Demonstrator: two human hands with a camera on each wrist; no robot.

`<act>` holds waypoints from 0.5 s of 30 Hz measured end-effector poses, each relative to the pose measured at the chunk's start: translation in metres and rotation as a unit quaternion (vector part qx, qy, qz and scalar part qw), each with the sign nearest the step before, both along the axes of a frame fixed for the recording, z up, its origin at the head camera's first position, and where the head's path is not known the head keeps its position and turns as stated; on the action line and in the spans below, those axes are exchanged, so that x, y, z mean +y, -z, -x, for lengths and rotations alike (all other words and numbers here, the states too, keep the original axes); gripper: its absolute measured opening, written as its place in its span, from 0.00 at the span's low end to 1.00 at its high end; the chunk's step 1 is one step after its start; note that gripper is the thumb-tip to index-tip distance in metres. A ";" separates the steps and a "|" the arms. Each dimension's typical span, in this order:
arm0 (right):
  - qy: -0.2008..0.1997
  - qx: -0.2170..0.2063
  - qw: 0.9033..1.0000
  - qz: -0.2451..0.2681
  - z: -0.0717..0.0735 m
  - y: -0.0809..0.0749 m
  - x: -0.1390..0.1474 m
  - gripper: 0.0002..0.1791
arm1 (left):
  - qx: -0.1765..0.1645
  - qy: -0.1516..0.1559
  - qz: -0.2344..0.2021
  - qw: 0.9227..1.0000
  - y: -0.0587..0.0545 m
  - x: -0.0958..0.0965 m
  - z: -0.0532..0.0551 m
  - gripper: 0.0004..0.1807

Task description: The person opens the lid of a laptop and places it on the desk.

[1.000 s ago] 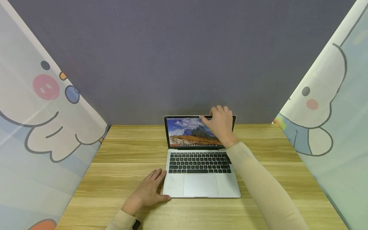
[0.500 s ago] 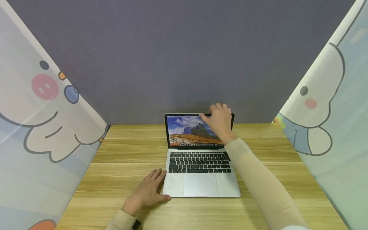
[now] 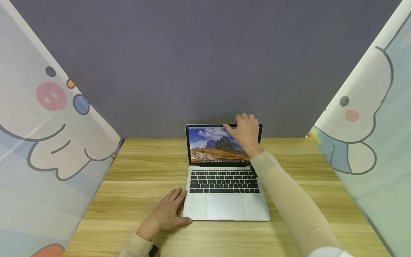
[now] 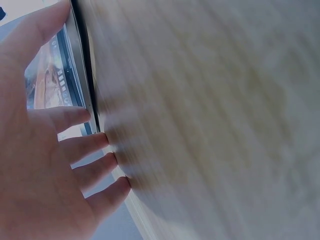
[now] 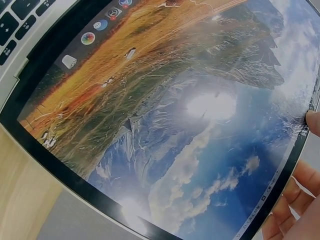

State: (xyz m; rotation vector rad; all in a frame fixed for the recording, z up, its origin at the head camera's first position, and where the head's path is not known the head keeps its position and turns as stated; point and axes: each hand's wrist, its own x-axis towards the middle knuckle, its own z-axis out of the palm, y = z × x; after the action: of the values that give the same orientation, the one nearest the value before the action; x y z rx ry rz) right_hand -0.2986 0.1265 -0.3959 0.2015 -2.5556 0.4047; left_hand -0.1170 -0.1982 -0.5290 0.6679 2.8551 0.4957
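Observation:
An open silver laptop (image 3: 194, 207) stands on the wooden table, its screen (image 3: 212, 144) lit with a mountain picture. My right hand (image 3: 245, 134) grips the top edge of the lid, thumb on the front bezel and fingers behind, as the right wrist view also shows. The right forearm covers part of the keyboard's right side. Beside the base's front left corner lies my left hand (image 3: 167, 214), fingers extended. Its thumb touches the front corner, and its fingertips rest on the table along the left edge. In the left wrist view those fingers (image 4: 107, 195) are spread.
The wooden table (image 3: 144, 160) extends on both sides of the laptop. A grey partition (image 3: 205, 64) rises close behind the lid. Cartoon-printed curtains (image 3: 48, 142) flank the table on left and right.
The lid has tilted further back and its top edge stands higher in the head view, with my right hand moving along with it. My left hand keeps its place at the base.

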 end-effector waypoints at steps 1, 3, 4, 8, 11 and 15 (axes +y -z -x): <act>0.002 -0.003 1.000 0.000 0.001 0.000 0.000 0.27 | 0.001 0.000 0.001 1.000 0.000 0.000 0.000 0.60; 0.004 -0.012 1.000 0.001 0.003 -0.001 0.000 0.27 | 0.003 0.001 0.002 1.000 0.000 0.000 0.001 0.60; 0.005 -0.017 1.000 0.002 0.004 -0.001 0.000 0.27 | 0.004 0.001 0.003 1.000 0.000 0.000 0.001 0.60; 0.009 -0.035 0.999 0.001 0.008 -0.001 -0.001 0.28 | 0.007 0.001 0.007 1.000 0.000 -0.001 0.001 0.60; 0.010 -0.040 0.999 0.000 0.010 -0.001 -0.002 0.28 | 0.007 0.000 0.006 1.000 0.000 -0.001 0.000 0.60; 0.012 -0.039 0.999 -0.001 0.013 0.001 -0.002 0.28 | 0.004 -0.001 0.003 1.000 -0.001 -0.001 0.000 0.60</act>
State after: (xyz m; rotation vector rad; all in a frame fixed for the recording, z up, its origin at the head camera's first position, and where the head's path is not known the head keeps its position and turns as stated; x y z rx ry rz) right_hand -0.3116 0.1248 -0.3965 0.1586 -2.6327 0.4073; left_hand -0.1169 -0.1988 -0.5284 0.6662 2.8633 0.4871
